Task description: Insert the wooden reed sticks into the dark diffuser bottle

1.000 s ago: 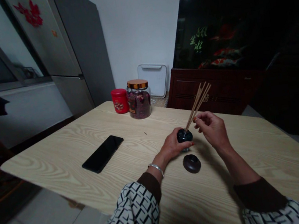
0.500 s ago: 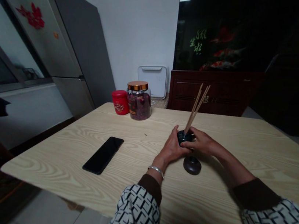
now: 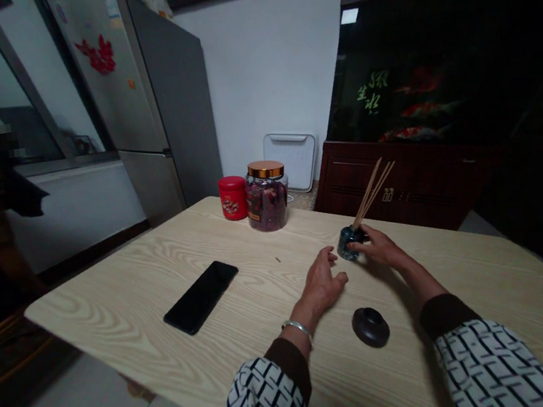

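Note:
A dark glass reed diffuser bottle [image 3: 347, 245] stands on the wooden table, several thin reed sticks [image 3: 374, 194] leaning out of its mouth to the right. Around the bottle's right side, the fingers and thumb of my right hand [image 3: 381, 247] are closed. My left hand [image 3: 320, 283] is just left of the bottle, apart from it, fingers loosely spread and holding nothing. Nearer to me, between my forearms, lies a round dark brown lid-like piece [image 3: 370, 327] with a raised ring in its middle.
A black phone [image 3: 202, 297] lies on the table [image 3: 133, 297] at the left. Toward the back stand a red canister [image 3: 233, 198] and a large jar of dried petals [image 3: 268, 205]. Beyond are a fridge [image 3: 185, 108] and a fish tank on a dark cabinet [image 3: 343, 173].
My left hand has let go of the diffuser bottle and drawn back to the left. My right hand still holds the bottle, which is now farther from the brown piece. The view has shifted.

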`<action>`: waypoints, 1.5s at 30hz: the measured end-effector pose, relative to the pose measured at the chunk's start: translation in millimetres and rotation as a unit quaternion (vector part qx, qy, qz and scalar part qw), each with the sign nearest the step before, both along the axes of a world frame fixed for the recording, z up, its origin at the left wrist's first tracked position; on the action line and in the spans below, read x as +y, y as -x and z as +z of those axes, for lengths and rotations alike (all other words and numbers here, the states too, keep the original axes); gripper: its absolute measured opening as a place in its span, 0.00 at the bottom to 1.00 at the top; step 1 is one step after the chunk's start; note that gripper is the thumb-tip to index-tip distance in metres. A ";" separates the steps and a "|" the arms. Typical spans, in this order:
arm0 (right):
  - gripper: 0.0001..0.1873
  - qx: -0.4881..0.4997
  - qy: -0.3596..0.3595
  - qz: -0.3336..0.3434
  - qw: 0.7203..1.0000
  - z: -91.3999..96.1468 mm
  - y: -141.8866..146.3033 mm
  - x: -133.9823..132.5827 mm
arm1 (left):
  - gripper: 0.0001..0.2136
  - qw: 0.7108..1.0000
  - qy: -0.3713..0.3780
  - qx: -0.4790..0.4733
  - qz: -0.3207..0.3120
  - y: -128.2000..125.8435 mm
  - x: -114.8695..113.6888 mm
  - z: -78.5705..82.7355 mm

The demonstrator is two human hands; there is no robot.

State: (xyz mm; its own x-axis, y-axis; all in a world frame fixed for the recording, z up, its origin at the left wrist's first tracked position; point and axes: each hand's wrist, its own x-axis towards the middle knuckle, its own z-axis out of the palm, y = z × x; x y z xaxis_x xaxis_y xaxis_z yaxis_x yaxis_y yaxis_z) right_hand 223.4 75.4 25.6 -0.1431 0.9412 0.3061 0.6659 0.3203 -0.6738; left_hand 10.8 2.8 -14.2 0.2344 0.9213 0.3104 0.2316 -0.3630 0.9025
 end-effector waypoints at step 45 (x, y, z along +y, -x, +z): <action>0.30 0.512 -0.115 0.356 0.773 301.6 15.9 -209.1 | 0.27 0.765 -0.037 -0.488 -0.419 0.6 -91.3 334.3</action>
